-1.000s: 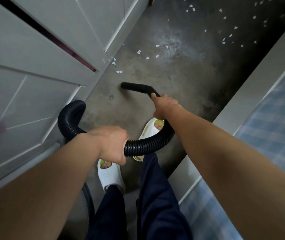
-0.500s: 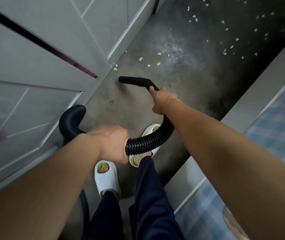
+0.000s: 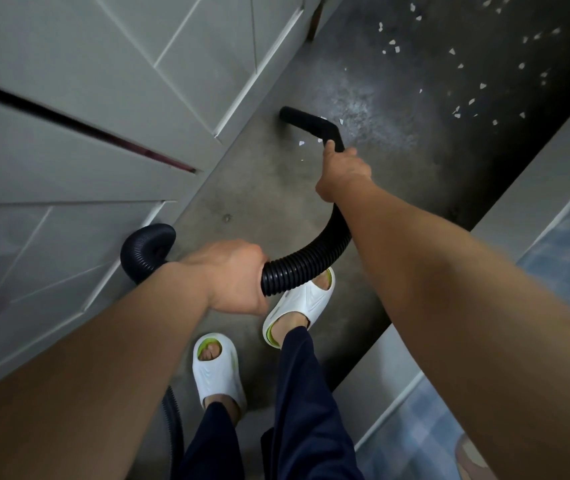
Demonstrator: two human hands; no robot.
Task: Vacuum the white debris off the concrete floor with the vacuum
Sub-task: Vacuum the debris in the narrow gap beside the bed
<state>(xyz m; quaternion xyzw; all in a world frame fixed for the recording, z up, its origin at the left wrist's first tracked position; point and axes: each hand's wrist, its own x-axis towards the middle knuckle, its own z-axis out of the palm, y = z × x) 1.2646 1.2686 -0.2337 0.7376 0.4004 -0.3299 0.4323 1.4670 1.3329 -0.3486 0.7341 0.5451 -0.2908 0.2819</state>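
Observation:
A black ribbed vacuum hose (image 3: pixel 311 263) curves across the concrete floor (image 3: pixel 266 188). My left hand (image 3: pixel 238 275) grips the hose at its middle. My right hand (image 3: pixel 344 173) grips it near the bent black nozzle (image 3: pixel 306 123), whose mouth points left, low over the floor by the cabinet base. A few white debris bits (image 3: pixel 301 143) lie just under the nozzle. Many more white debris bits (image 3: pixel 472 101) are scattered on the dark floor at the upper right.
White cabinet doors (image 3: pixel 103 98) line the left side. A white bed frame edge (image 3: pixel 533 188) with blue checked bedding (image 3: pixel 567 271) runs along the right. My feet in white slippers (image 3: pixel 216 372) stand on the narrow floor strip between them. The hose loops back at the left (image 3: pixel 146 251).
The nozzle has moved forward along the cabinet base to the near debris bits, several of which are gone. My right foot has stepped forward and my view has shifted ahead.

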